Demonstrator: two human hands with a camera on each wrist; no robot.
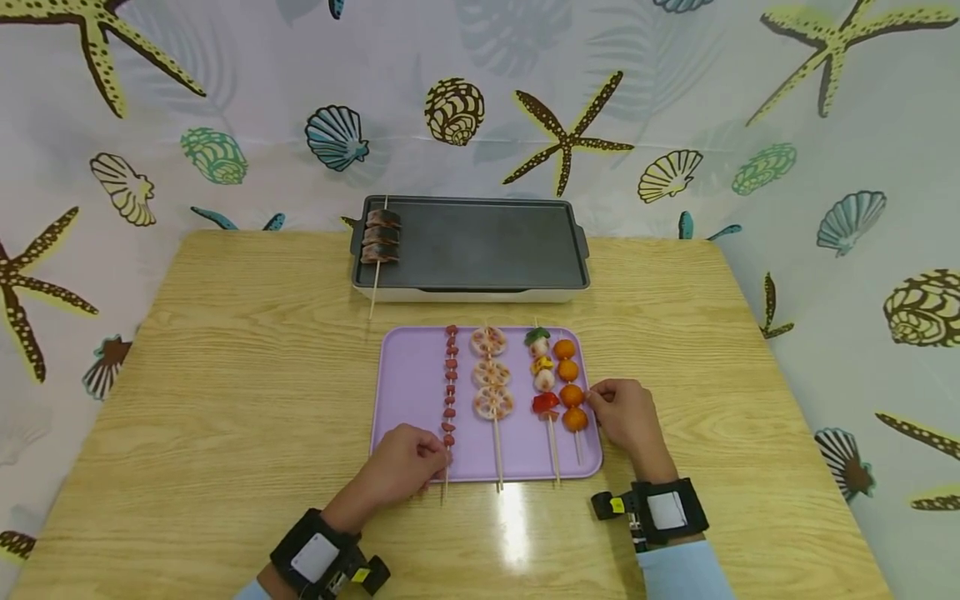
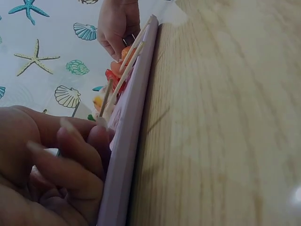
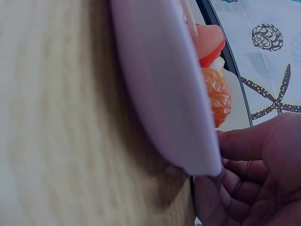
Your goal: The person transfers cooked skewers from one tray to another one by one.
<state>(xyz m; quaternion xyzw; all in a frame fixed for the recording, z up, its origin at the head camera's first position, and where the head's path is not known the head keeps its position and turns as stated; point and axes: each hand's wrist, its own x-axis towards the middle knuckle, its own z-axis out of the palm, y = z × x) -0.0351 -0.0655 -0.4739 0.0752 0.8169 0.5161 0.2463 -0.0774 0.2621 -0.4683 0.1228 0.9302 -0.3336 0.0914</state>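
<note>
On the lilac tray (image 1: 412,367) lie several skewers side by side. My left hand (image 1: 408,462) is at the tray's front edge, pinching the bare stick of the skewer of small red sausage pieces (image 1: 450,387); in the left wrist view the stick (image 2: 106,98) stands out from the fingertips. At the tray's right rim, my right hand (image 1: 624,412) holds the edge, thumb above and fingers curled below, as the right wrist view shows. Close to its thumb is the skewer of orange balls (image 1: 572,395). Left of that lie a mixed vegetable skewer (image 1: 545,404) and a lotus root skewer (image 1: 492,402).
Behind the tray stands a dark griddle (image 1: 480,242) on a white base. A skewer of dark-skinned meat or fish chunks (image 1: 382,237) lies at its left end, its stick sticking out over the front edge. The wooden table (image 1: 247,358) backs onto a patterned cloth (image 1: 405,50).
</note>
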